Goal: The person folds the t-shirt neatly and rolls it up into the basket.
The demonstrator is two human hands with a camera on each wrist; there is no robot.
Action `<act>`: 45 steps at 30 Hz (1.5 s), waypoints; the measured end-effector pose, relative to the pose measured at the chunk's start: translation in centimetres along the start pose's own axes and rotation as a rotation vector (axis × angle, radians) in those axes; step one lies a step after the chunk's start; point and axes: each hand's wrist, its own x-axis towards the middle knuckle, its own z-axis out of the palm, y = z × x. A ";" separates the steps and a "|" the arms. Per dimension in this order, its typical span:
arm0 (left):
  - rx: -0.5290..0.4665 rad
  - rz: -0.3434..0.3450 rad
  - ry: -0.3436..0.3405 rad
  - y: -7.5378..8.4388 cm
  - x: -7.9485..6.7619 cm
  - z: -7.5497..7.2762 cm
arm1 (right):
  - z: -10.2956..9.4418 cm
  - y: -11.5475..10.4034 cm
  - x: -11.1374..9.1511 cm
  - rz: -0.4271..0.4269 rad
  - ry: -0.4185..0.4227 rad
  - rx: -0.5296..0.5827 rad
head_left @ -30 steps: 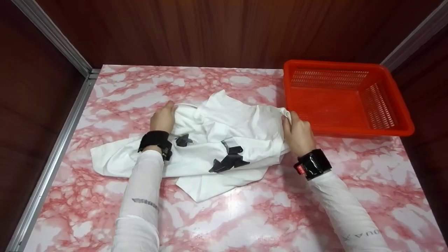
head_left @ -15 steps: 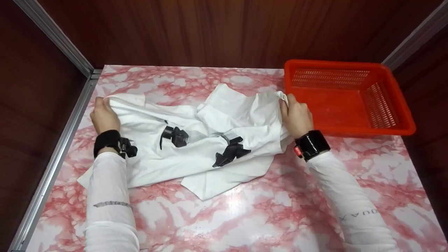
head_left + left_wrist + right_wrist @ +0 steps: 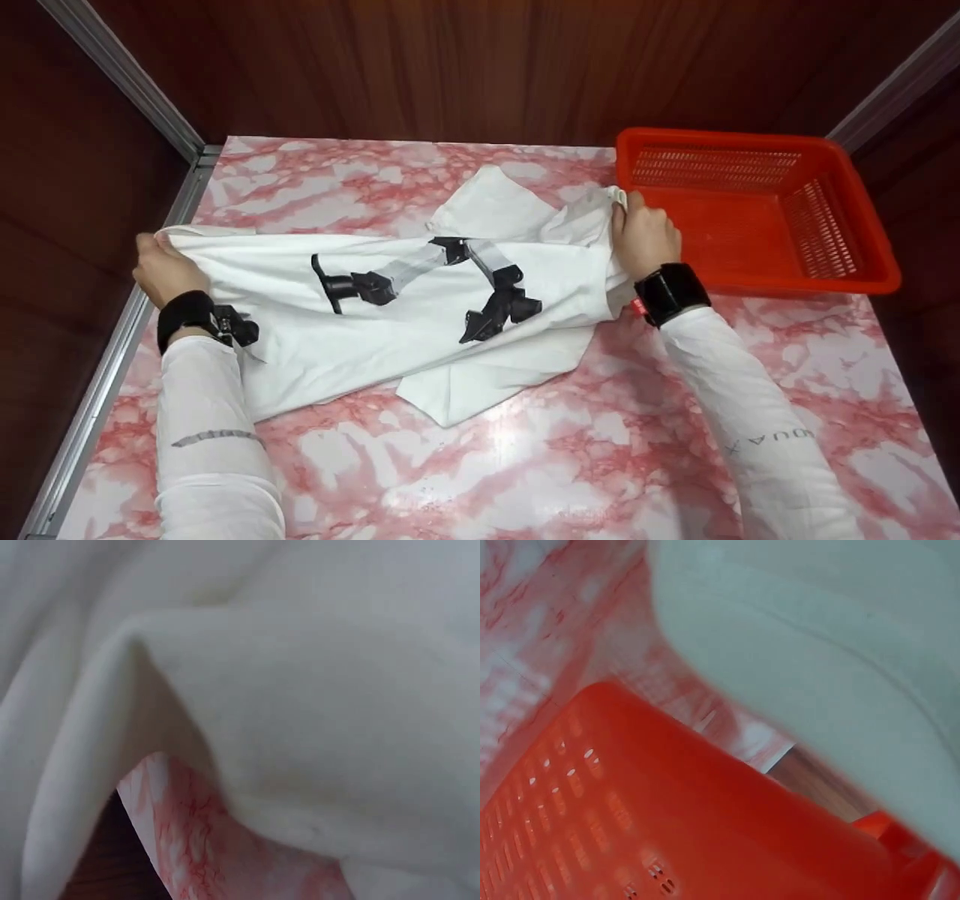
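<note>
White T-shirt point(image 3: 420, 307) held between two hands, left of the red plastic basket point(image 3: 787, 286)

From where I stand, it is the line of the shirt that counts: its long axis runs roughly crosswise, from just beside the basket's near left corner out to a point well left of it. The right hand point(image 3: 649, 236) is much the nearer of the two to the basket, seeming to overlap that corner; whether they touch I cannot tell. The left hand point(image 3: 169, 266) is at the far end, well apart from the basket.

The shirt lies between the fingers of both hands, its body hanging toward the person from a fairly straight upper edge. The right fingers are closed in a pinch on a bunched edge at the end nearest the basket. The left fingers are curled over the corner farthest from it. Neither wrist view shows fingers, so their exact hold underneath is hidden. The left wrist view does show a fold standing off the marbled worktop point(image 3: 570, 480).

A black-and-grey print point(image 3: 495, 311) faces up across the middle of the shirt, left of the basket. One sleeve point(image 3: 499, 199) spreads beyond the upper edge, toward the basket's left side; the other point(image 3: 495, 382) lies nearer the person than the basket.
</note>
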 end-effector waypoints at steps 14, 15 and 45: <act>0.128 -0.023 -0.203 -1.1 -2.0 2.8 | -1.7 -0.7 -1.6 0.026 -0.107 -0.071; 0.153 -0.006 -0.213 -1.0 -2.1 3.0 | -1.9 -0.8 -1.7 0.013 -0.102 -0.090; 0.376 0.269 -0.380 2.3 -5.4 10.0 | 9.9 -3.3 2.1 -0.244 -0.266 0.023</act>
